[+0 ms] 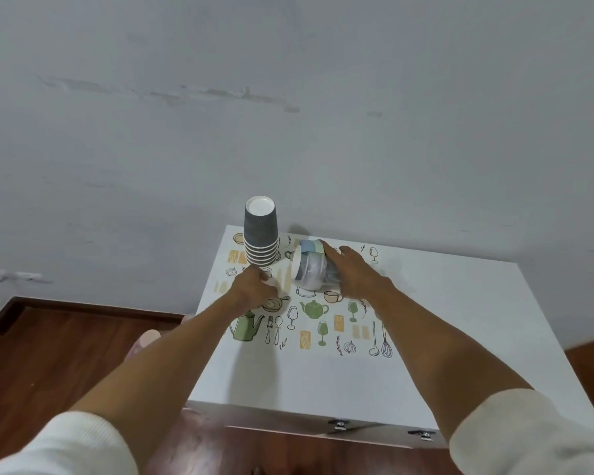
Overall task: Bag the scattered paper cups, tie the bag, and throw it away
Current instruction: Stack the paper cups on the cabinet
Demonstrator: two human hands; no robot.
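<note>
Two white sleeves [59,443] reach in from the bottom of the frame over the white table [460,337]. At centre, the left hand [254,286] pinches something white (can't tell what) — the right hand [352,272] clasps a roll of bags [311,269]. Behind, upside-down grey paper cups [260,234] stand stacked.

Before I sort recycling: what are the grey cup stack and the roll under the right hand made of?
Grey cup stack: apparently ribbed matte paper, with white rolled rims. Roll: seemingly thin, glossy, translucent plastic bags, wrinkled, with a paper-like band; the right hand covers part of it.
</note>
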